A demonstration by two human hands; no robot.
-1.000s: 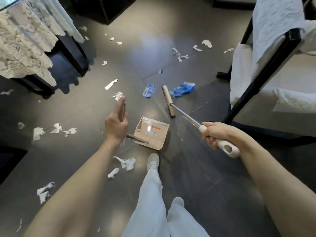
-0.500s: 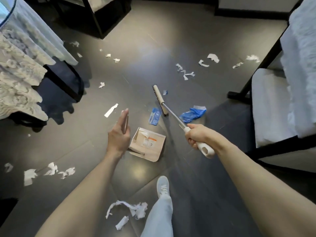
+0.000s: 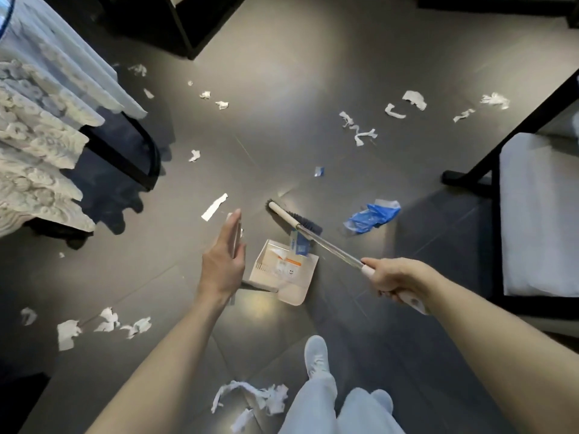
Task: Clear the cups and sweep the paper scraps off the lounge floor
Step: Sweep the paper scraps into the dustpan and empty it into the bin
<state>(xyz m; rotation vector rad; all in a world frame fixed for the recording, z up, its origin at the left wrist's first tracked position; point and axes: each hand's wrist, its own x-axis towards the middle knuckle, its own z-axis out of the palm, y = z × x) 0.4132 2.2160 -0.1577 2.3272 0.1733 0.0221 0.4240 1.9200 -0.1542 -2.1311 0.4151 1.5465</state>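
Beyond the dustpan [image 3: 293, 291], a broad stretch of dark tiled floor [image 3: 297, 83] lies open. Left of the dustpan hangs the lace-edged cloth [image 3: 37, 145] of a desk. Right of it stands a black-framed chair [image 3: 460, 180] with a pale cushion, so the free lane runs straight ahead between them.

The left hand [image 3: 224, 261] holds the dustpan's upright handle, fingers nearly straight along it and the thumb pinching it. The right hand [image 3: 393, 277] has its fingers wrapped round the shaft of the broom [image 3: 329, 244]. The brush head rests on the floor at the dustpan's mouth, with a blue wrapper [image 3: 299, 242] at the lip beside it.

The beige dustpan carries some printed scraps. White paper scraps [image 3: 360, 133] lie scattered all round the dustpan, and one clump lies behind it beside a pale shoe [image 3: 316, 355]. A crumpled blue bag [image 3: 372, 214] lies right of the dustpan, beyond the broom.
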